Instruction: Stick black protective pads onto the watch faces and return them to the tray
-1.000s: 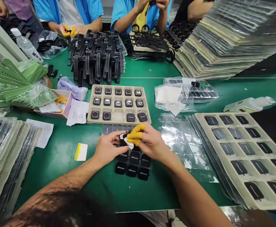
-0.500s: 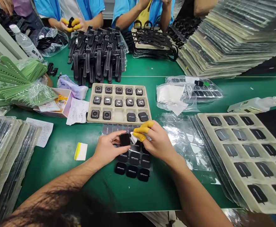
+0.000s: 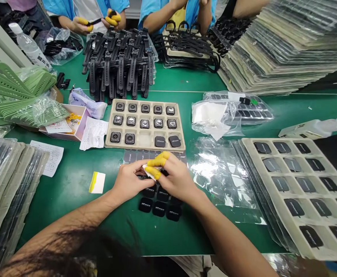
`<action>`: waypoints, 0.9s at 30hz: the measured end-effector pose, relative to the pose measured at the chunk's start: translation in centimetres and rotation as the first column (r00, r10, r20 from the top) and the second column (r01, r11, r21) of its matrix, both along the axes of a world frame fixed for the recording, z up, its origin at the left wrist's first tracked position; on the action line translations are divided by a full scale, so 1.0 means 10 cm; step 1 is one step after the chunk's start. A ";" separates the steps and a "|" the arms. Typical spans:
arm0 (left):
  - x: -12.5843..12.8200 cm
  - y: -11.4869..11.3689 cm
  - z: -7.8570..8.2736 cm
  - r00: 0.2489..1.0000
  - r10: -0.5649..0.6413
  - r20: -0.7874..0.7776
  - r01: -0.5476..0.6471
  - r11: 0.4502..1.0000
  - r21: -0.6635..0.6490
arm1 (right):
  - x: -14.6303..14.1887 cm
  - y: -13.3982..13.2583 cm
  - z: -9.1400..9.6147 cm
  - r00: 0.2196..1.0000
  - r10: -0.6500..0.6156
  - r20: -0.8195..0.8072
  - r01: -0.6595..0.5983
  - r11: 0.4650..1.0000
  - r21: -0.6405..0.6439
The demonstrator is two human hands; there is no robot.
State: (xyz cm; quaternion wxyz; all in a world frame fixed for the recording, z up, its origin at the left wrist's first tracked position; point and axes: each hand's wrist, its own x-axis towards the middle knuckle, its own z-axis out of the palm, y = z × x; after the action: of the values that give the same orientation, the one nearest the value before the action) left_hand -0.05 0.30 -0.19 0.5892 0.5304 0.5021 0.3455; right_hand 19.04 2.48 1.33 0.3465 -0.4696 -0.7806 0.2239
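My left hand (image 3: 128, 182) and my right hand (image 3: 175, 177) meet low over the green bench. Between them, a black square smartwatch body (image 3: 141, 177) is almost wholly hidden by my fingers, and my left hand grips it. The yellow finger cots (image 3: 156, 166) on my right thumb and forefinger pinch a white wipe (image 3: 149, 172) against the watch. Just below my hands lie several black square pads (image 3: 159, 209) printed with white lettering. Above them, a beige tray (image 3: 143, 141) holds rows of watch bodies.
Across the bench, a co-worker's hands (image 3: 97, 21) with yellow finger cots hold a black item. Black watches with straps (image 3: 119, 65) stand massed behind the tray. Green straps (image 3: 20, 86) lie left, stacked trays (image 3: 286, 50) rise back right, and a tray of black pads (image 3: 295, 188) sits right.
The watch face, visible half a second ago, is now covered by my fingers and the wipe. Both hands have shifted slightly left and closer together.
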 end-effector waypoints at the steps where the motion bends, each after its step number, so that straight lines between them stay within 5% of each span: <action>1: 0.00 0.00 0.01 1.000 0.013 0.002 -0.013 1.000 -0.004 | 0.05 0.02 -0.02 0.998 -0.039 0.056 0.040 0.999 -0.004; 4: 0.01 0.00 0.04 0.998 0.070 0.002 -0.070 0.997 0.033 | 0.40 0.07 -0.04 0.927 -0.274 0.255 0.264 0.962 0.074; 6: 0.01 -0.02 0.04 0.994 0.106 -0.012 -0.104 0.988 0.111 | 0.67 0.03 -0.03 0.919 -0.326 0.222 0.331 0.943 0.017; 8: 0.01 -0.04 0.03 0.990 0.136 -0.040 -0.126 0.973 0.192 | 0.84 -0.06 -0.01 0.966 -0.249 0.071 0.258 0.946 -0.196; 12: 0.01 -0.07 -0.01 0.979 0.183 -0.090 -0.149 0.941 0.303 | 0.83 -0.21 -0.05 0.972 -0.177 -0.154 0.077 0.861 -0.503; 21: -0.01 -0.04 0.01 0.961 0.178 -0.213 -0.073 0.902 0.424 | 0.70 -0.17 -0.11 0.839 -0.399 -0.371 0.068 0.753 -0.655; 27: 0.00 -0.03 0.03 0.979 0.149 -0.139 -0.109 0.959 0.261 | 0.71 -0.20 -0.15 0.848 -0.414 -0.333 0.106 0.746 -0.658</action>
State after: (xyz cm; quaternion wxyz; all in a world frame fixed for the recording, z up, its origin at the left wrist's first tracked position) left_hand -0.07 -0.04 0.14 0.4518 0.5924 0.5329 0.4013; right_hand 26.10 0.47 -0.22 0.3761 -0.5970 -0.4834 0.5182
